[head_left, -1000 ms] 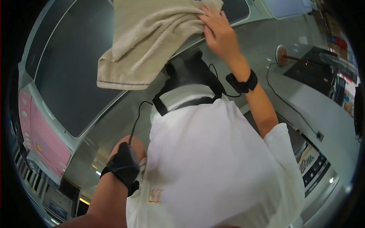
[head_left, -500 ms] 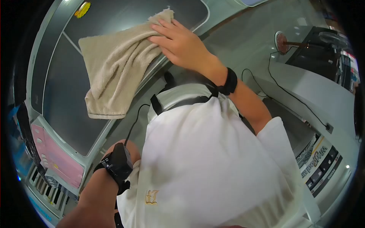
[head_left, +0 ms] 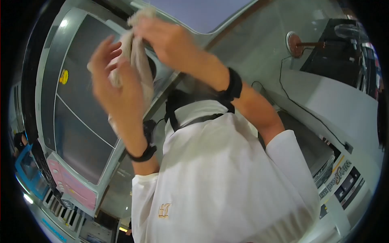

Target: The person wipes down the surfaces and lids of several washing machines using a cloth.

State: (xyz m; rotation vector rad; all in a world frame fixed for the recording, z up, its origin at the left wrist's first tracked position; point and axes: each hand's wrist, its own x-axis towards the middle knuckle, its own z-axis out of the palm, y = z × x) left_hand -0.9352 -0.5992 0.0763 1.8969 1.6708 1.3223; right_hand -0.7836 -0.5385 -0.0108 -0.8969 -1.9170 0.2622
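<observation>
A beige towel [head_left: 139, 67] hangs bunched up over the dark-panelled appliance top [head_left: 81, 101]. My right hand [head_left: 168, 38] is closed on the towel's upper end, its fingertips smeared by motion. My left hand [head_left: 121, 87] is raised beside the towel, fingers spread and slightly curled, with cloth showing behind it. It looks open, though blur hides whether it touches the cloth. Both wrists wear black straps.
A yellow flower sticker [head_left: 64, 77] is on the dark top, and a pink control panel [head_left: 73, 184] is at its end. Beyond stands a lilac-topped appliance [head_left: 210, 14]. To the right are a white Whirlpool appliance [head_left: 344, 170] and a trailing cord [head_left: 300, 103].
The towel was spread flat under my right hand and is now lifted and gathered. My left hand has come up from low at my side to the towel. The view has shifted.
</observation>
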